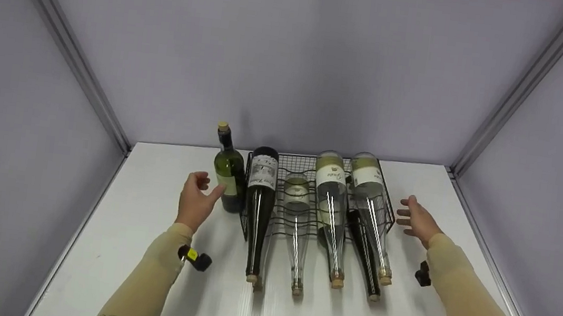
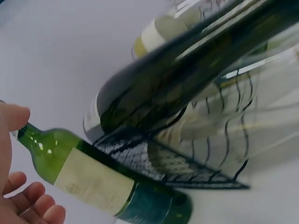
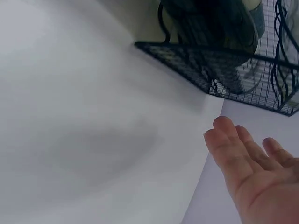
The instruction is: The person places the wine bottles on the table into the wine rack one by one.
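A green wine bottle [image 1: 230, 165] with a cork and pale label stands upright at the left side of a black wire bottle rack [image 1: 298, 163]. Close beside it is my left hand [image 1: 196, 202], thumb and fingers spread and loosely bent, gripping nothing. In the left wrist view the thumb overlaps the neck of that green bottle [image 2: 98, 182]; I cannot tell whether they touch. My right hand [image 1: 419, 224] is held off the rack's right side, fingers extended and nothing in it. The right wrist view shows its palm near the rack's mesh side [image 3: 224, 79].
Several corked bottles lie in the rack, necks toward me: a dark one [image 1: 258, 214] at upper left, clear ones [image 1: 331, 195] at upper right, and others below, including a clear one [image 1: 296, 213]. The white table [image 1: 141, 269] meets grey walls [image 1: 293, 58].
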The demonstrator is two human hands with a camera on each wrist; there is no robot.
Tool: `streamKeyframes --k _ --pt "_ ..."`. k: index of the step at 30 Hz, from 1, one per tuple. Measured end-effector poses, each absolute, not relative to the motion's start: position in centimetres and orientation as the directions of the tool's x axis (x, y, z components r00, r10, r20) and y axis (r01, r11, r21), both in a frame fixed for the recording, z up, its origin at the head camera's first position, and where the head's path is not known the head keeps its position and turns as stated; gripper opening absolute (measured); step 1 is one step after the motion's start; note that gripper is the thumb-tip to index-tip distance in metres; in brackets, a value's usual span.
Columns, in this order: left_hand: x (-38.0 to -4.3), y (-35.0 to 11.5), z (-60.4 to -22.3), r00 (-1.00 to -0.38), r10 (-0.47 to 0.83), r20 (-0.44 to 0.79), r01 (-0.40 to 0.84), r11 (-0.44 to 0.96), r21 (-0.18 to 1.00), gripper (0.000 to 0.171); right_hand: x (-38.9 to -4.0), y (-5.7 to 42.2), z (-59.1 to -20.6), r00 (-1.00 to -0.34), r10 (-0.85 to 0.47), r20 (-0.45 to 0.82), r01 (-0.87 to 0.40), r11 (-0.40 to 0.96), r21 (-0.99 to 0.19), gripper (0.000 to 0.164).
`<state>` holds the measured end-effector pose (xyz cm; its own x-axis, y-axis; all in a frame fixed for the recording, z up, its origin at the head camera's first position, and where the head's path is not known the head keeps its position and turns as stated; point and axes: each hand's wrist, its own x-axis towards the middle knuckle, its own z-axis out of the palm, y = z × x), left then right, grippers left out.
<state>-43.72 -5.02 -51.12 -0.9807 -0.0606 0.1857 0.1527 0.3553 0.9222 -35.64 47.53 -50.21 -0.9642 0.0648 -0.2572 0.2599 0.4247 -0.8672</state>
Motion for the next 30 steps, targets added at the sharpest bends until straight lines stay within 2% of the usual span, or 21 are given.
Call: streamKeyframes --k 6,11,15,20,24,30 --pt "-48.1 -4.8 -51.2 -0.988 0.063 0.141 0.154 0.447 0.881 0.092 -35.3 48.4 -50.7 -0.96 0.077 -0.27 0.276 0.428 -0.86 0.086" --pt "-49.6 -4.0 -53.5 -0.996 0.09 0.022 0.059 0.441 0.895 0.11 -35.0 48.4 -51.9 -0.952 0.09 -0.292 0.301 0.439 -0.847 0.091" --pt "-49.9 -3.2 -55.6 -0.996 0.077 -0.041 -0.007 0.405 0.914 0.113 -34.8 48.5 -52.9 -0.945 0.105 -0.308 0.324 0.417 -0.849 0.091" --pt "-50.0 -2.8 -57.5 -0.999 0.048 -0.004 0.015 0.385 0.923 0.108 -34.8 48.5 -54.0 -0.94 0.114 -0.321 0.339 0.411 -0.846 0.089" --pt "-50.0 -2.6 -58.1 -0.999 0.034 0.0 0.013 0.381 0.924 0.107 -34.9 48.4 -54.5 -0.933 0.123 -0.339 0.359 0.422 -0.833 0.09" --pt "-50.4 -2.1 -58.2 -0.999 0.032 -0.016 -0.005 0.329 0.944 0.104 -34.9 48.3 -54.4 -0.935 0.134 -0.33 0.355 0.407 -0.842 0.084"
